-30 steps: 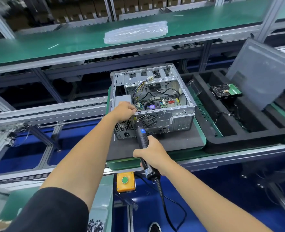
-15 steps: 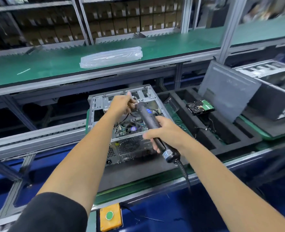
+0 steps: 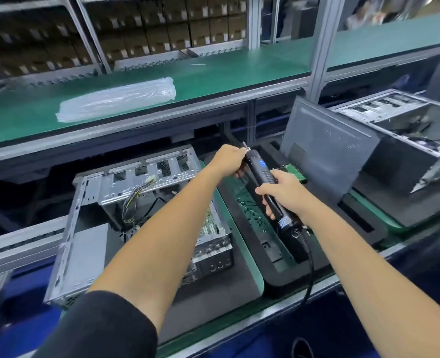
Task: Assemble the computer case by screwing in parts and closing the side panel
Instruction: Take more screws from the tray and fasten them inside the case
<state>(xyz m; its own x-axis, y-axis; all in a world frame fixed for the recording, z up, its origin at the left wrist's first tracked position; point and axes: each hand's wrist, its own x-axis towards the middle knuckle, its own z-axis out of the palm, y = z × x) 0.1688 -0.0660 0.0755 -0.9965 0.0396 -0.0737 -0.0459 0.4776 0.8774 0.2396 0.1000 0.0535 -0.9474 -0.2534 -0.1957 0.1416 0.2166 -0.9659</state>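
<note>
Your open computer case (image 3: 136,215) lies on the worktop (image 3: 213,301) at lower left: stiff, sharp-edged sheet metal, so hold its frame. The side panel (image 3: 324,151) leans right. Your right hand (image 3: 282,192) grips the electric screwdriver (image 3: 268,187); your left hand (image 3: 229,160) pinches its tip.

— How many computer cases are on the line?
— Two open ones: the near case (image 3: 141,218) and another case (image 3: 405,125) at right.
— And tools?
— One electric screwdriver (image 3: 264,182), one side panel (image 3: 327,146), one plastic bag (image 3: 115,99).
</note>
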